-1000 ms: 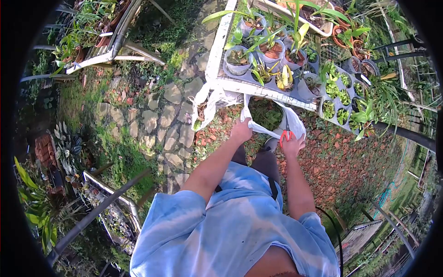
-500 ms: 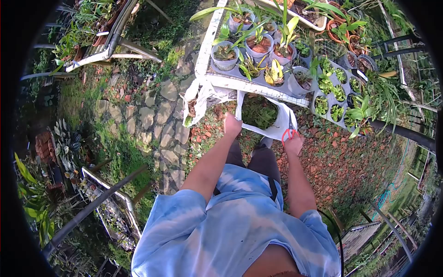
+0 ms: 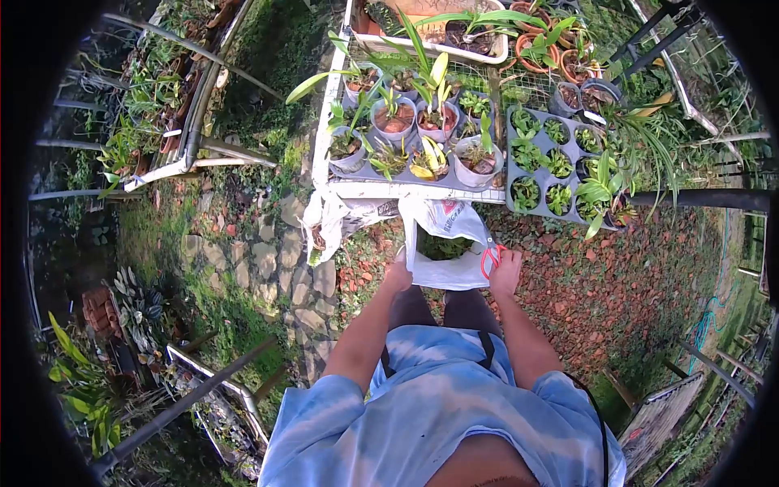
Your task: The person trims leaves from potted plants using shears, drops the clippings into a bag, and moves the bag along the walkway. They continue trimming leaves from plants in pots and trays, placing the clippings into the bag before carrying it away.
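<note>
My left hand [image 3: 398, 274] grips the near left edge of a white plastic bag [image 3: 445, 271] that hangs open below the plant bench, with green cuttings inside. Red-handled scissors [image 3: 491, 258] sit in my right hand [image 3: 505, 272], blades pointing up along the bag's right edge, and that hand also touches the bag. Both hands are close together in front of my body. Just above the bag, on the white wire bench [image 3: 406, 193], a grey tray [image 3: 369, 172] carries several potted orchids.
A second white bag [image 3: 333, 223] hangs from the bench's left corner. A black seedling tray [image 3: 542, 166] sits right of the pots. Stone pavers [image 3: 280, 264] run along the left, red gravel [image 3: 617, 276] lies to the right. Another plant rack [image 3: 174, 122] stands far left.
The view has shifted so the bench sits more centrally. Both hands drew nearer to my body with the bag, whose mouth has narrowed between them. The scissors stay in my right hand.
</note>
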Action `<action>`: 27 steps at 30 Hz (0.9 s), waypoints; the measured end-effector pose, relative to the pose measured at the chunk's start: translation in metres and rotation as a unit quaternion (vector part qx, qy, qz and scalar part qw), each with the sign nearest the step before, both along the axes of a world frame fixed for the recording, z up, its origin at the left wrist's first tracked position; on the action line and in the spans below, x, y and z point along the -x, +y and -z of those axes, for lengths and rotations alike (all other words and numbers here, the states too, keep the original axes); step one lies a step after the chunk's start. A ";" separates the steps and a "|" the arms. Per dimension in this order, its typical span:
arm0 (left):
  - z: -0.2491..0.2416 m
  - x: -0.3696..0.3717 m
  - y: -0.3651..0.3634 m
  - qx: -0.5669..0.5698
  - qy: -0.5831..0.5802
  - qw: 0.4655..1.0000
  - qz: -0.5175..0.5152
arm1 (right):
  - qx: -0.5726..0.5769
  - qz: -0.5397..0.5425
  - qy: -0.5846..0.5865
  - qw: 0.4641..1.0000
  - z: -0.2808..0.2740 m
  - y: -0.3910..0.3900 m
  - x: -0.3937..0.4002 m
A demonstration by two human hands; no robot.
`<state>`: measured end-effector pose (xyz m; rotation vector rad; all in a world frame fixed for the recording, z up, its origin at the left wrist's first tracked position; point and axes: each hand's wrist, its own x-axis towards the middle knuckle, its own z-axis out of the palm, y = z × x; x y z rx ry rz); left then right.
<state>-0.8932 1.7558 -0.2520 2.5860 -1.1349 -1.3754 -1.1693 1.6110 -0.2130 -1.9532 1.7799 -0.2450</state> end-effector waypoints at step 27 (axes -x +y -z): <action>0.003 -0.072 -0.046 0.145 0.010 0.985 0.089 | -0.083 0.245 -0.045 0.965 0.031 0.050 -0.027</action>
